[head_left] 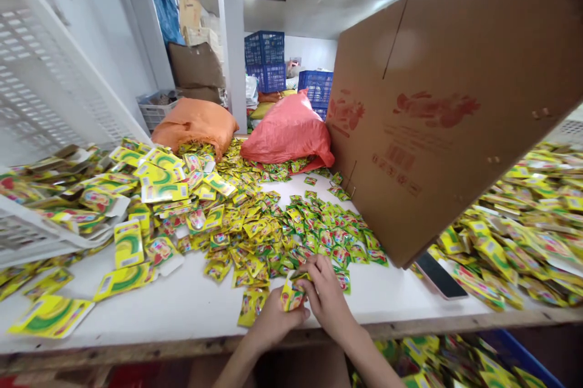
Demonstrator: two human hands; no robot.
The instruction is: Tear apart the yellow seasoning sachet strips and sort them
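Near the table's front edge, my left hand (276, 314) is closed around a small yellow carton (291, 294) with red and green print. My right hand (325, 292) curls over the carton's top, its fingers pressed together there; whether they also pinch a sachet is hidden. Just beyond my hands spreads a pile of green sachets (328, 227), with yellow sachets (248, 236) heaped to its left. One yellow sachet (252, 306) lies beside my left hand. Flat yellow cartons (129, 245) are piled farther left, some with open flaps.
An orange sack (195, 124) and a red sack (291, 133) spill sachets at the back. A large cardboard box (423, 102) leans at right, near a phone (441, 276) and more cartons (510, 242). A white crate (50, 224) stands left. A blue bin (523, 354) sits below the table.
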